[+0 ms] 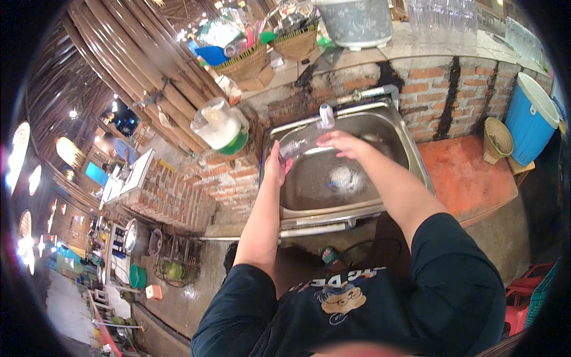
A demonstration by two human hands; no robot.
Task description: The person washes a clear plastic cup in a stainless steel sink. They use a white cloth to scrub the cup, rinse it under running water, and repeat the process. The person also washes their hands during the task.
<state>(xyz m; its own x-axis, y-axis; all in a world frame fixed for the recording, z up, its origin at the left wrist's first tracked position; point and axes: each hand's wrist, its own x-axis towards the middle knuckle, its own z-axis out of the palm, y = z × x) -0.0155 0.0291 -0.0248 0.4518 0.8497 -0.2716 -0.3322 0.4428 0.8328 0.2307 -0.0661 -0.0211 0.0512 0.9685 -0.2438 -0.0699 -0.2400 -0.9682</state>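
Note:
Both my hands are over a stainless steel sink (308, 194). My left hand (277, 166) is on the left side, thumb up, curled around a clear see-through object (294, 147) that looks like a drinking glass; its outline is hard to make out. My right hand (343, 143) hovers palm down to the right of it, fingers spread a little, holding nothing that I can see. Just beyond my right hand is a tap with a white head (326, 116). White foam or splashing water (348, 179) shows on the basin floor, beside a small blue thing (331, 185).
A clear tub with a green base (221, 129) hangs left of the sink by bamboo poles (147, 58). Baskets (243, 67), a grey patterned container (357, 22) and clear glasses (441, 22) line the counter. Right are an orange slab (468, 178) and a blue bin (528, 125).

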